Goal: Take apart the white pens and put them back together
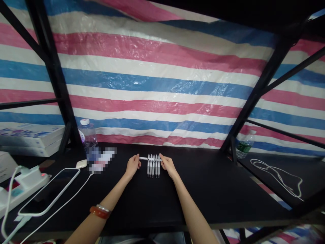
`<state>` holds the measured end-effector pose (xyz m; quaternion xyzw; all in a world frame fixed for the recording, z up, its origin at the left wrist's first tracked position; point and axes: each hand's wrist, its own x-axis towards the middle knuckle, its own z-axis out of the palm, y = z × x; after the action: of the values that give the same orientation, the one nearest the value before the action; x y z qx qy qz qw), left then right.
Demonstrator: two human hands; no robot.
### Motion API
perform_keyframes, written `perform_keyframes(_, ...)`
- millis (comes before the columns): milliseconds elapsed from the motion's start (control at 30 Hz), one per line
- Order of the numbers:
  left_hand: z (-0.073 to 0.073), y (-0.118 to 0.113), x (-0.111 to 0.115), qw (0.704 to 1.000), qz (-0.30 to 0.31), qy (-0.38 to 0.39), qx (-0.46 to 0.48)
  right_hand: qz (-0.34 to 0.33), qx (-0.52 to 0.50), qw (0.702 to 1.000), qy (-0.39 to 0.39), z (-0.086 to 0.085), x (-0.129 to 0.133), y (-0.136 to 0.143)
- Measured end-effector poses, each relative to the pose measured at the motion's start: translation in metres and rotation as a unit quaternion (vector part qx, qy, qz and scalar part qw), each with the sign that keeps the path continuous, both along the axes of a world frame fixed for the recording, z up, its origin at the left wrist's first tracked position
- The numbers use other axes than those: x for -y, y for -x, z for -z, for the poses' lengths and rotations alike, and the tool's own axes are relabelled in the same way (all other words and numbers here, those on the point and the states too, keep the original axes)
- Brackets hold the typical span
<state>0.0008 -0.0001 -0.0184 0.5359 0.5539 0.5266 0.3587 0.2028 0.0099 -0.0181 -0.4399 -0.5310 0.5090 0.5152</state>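
Several white-and-grey pens lie side by side in a row on the black table, their tips towards me. Across their upper part runs one more pen, lying sideways. My left hand pinches its left end between thumb and fingers. At its right end my right hand is closed on it, beside the rightmost pen of the row. Whether the sideways pen rests on the row or is held just above it, I cannot tell.
On the left are a phone, a white power strip with cables, a plastic bottle and stacked boxes. At right, another bottle and a coiled white cable lie beyond the black frame post. Striped sheeting hangs behind.
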Motion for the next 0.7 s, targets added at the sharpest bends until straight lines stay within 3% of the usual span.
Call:
perform_keyframes(433, -0.0008, -0.0003, 0.0015, 1.0, 0.004, 0.014, 0.011, -0.003, -0.057, 0.998, -0.003, -0.0007, -0.0038, -0.0058)
perform_keyframes(700, -0.0023, 0.0006, 0.0019, 1.0, 0.005, 0.002, 0.014, -0.01, -0.039, 0.999, -0.014, -0.0002, -0.0015, -0.0043)
